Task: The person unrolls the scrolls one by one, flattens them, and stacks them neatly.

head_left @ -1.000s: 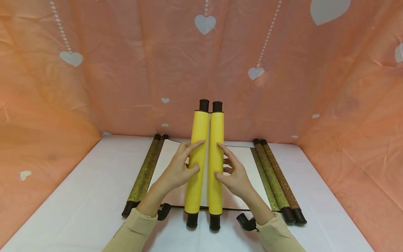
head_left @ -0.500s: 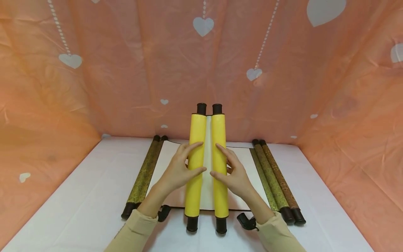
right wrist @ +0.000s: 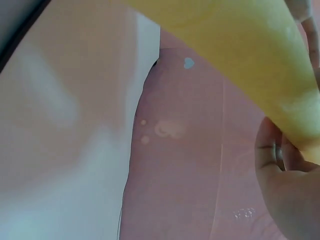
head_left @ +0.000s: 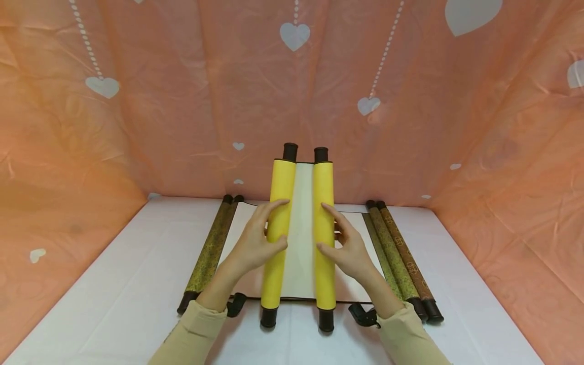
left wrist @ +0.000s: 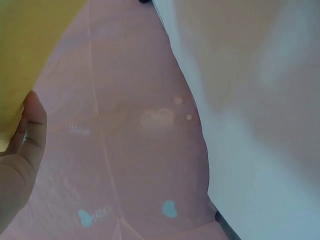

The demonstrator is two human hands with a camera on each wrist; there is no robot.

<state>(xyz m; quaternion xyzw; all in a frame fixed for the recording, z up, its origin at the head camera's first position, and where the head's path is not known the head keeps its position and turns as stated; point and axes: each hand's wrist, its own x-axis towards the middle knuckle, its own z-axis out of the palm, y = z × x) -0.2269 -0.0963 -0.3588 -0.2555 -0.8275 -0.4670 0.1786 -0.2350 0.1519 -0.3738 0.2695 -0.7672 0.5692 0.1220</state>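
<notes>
A yellow-backed hanging scroll [head_left: 300, 223] is held up in the middle of the head view, partly unrolled, with a strip of white paper between its two rolls. Around its left roll [head_left: 282, 185] my left hand [head_left: 253, 243] curls, thumb and index finger across the front. My right hand [head_left: 350, 251] grips the right roll [head_left: 324, 284] the same way. Black knobs cap both ends of each roll. Other fingers go behind the rolls and are partly hidden. Each wrist view shows fingers against the yellow backing [left wrist: 25, 50].
Behind and below lies a larger unrolled scroll with a white sheet [head_left: 239, 218] on a white table [head_left: 114, 284]. Green patterned rolls [head_left: 207, 253] flank it at left and right; a brown patterned roll [head_left: 408, 253] lies outermost right. Pink cloth with hearts [head_left: 255, 101] hangs around.
The two yellow rolls have moved apart, left roll leftward and right roll rightward, widening the white strip between them. Both hands have moved outward with them, and the thumbs have shifted on the rolls.
</notes>
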